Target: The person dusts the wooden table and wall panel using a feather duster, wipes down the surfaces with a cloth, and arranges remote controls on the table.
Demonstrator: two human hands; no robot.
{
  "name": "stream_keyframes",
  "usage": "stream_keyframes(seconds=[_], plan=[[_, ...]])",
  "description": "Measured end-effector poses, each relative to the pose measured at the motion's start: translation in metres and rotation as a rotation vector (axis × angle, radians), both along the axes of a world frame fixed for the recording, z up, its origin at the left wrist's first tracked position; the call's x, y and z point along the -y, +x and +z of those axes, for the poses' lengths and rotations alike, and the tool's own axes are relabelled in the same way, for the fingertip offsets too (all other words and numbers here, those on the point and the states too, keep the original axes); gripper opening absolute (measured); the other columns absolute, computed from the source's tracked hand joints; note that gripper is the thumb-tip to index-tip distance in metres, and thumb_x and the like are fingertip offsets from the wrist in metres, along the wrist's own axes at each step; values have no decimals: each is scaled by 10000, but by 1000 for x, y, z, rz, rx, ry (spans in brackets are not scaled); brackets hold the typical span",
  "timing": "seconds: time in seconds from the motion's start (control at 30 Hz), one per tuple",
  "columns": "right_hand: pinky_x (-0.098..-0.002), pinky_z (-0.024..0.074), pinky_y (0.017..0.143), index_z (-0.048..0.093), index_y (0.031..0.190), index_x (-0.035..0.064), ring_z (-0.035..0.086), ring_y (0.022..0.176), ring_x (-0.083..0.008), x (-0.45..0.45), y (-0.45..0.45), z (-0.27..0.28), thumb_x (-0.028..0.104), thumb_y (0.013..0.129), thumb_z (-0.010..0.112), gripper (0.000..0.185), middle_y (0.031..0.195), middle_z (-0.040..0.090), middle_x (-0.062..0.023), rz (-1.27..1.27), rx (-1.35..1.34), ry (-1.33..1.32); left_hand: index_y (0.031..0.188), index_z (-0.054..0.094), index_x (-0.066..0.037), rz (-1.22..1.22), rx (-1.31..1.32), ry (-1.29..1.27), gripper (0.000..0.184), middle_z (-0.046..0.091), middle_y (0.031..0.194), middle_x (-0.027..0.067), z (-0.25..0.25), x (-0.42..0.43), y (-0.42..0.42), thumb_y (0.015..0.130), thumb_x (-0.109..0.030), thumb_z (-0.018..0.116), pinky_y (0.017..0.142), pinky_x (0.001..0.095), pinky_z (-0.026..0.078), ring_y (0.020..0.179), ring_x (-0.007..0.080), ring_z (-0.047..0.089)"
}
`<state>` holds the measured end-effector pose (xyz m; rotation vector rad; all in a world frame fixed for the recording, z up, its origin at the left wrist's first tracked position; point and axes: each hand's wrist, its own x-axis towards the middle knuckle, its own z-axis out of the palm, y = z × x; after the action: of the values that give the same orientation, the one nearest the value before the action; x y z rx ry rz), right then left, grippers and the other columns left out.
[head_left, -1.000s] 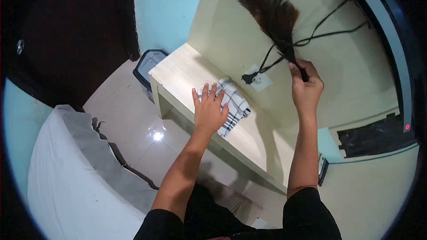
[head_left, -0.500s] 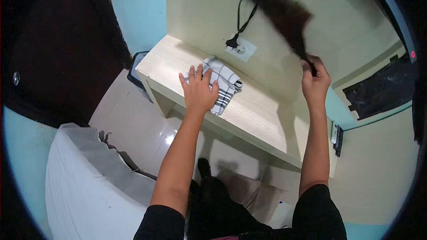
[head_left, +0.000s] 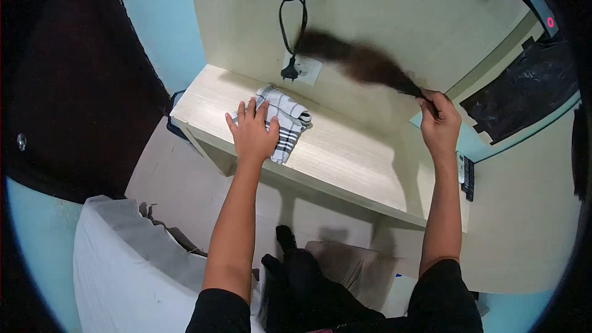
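My right hand (head_left: 441, 117) is closed round the thin end of a brown feather duster (head_left: 370, 65). Its feathered part is smeared by motion and reaches left in front of the wall panel, near the socket. My left hand (head_left: 253, 132) lies with fingers spread on a folded white cloth with black checks (head_left: 287, 117). The cloth rests on the left part of a pale wooden shelf desk (head_left: 357, 154).
A black plug (head_left: 290, 72) sits at the wall socket (head_left: 308, 69), its cable hanging from above. Remote controls (head_left: 468, 179) are at the desk's right end. A white-covered bed (head_left: 123, 259) stands lower left, a brown stool (head_left: 345, 265) below the desk.
The duster has swung down and left from high on the panel toward the socket. My left hand stays on the cloth, and the whole view has shifted slightly.
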<state>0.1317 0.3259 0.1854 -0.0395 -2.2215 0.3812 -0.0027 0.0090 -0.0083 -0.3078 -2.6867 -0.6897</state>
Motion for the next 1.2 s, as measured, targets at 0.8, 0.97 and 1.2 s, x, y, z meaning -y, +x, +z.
stream_keyframes(seconds=[0.8,0.97,1.2], plan=[[-258,492,769,596,1137,1,592,816,-118,-69,18,-2,110,1004,641,178,928,649,-59,-56,-314,-327,1408,595,-170,-12,38,6,523,473,1547,122,2,1,1,938,-394,540,1217,639,87,1478,353,340],[-280,505,765,590,1159,16,605,817,-136,-91,18,-17,99,1008,612,173,914,653,-79,-77,-245,-232,1402,598,-168,-15,25,8,519,479,1540,125,1,1,0,936,-392,548,1212,643,100,1469,359,354],[-420,530,837,568,1275,9,660,959,-440,-118,46,-34,38,990,560,287,1086,670,-262,-250,38,84,1410,583,-180,-11,37,-23,516,471,1546,116,4,0,-2,948,-410,563,1203,659,111,1475,348,350]])
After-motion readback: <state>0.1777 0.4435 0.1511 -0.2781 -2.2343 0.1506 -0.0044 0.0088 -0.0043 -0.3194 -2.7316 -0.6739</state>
